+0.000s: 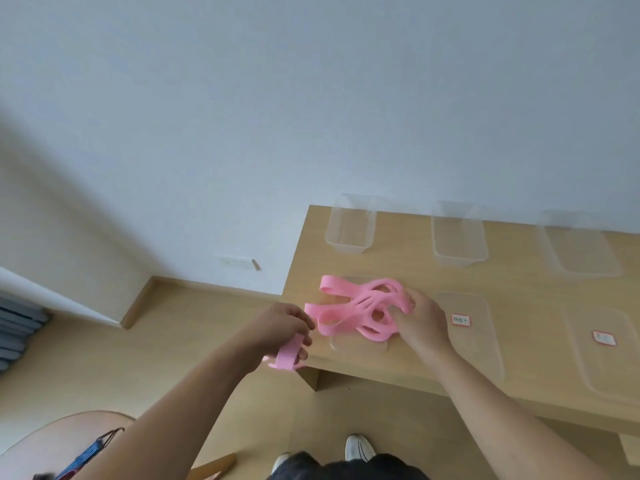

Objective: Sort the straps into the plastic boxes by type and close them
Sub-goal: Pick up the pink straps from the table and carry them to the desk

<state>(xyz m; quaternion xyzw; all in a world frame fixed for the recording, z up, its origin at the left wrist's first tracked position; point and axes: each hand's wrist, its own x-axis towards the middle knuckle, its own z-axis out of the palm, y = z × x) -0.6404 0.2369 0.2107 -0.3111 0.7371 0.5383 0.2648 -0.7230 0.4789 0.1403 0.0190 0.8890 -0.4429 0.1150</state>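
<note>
A tangle of pink straps [360,308] lies at the left end of the wooden table [408,362], over a clear lid [358,344]. My right hand [420,318] grips the right side of the tangle. My left hand [282,329], just off the table's left edge, holds the end of one pink strap [287,355] wrapped round its fingers. Three clear plastic boxes stand open along the back: the left box [349,225], the middle box [459,235] and the right box [578,245]. All three hold nothing.
Two more clear lids with red-framed labels lie in front of the boxes: the middle lid [481,327] and the right lid [606,355]. A blue and red strap [86,457] rests on a round stool at bottom left. My shoes stand on the wooden floor below.
</note>
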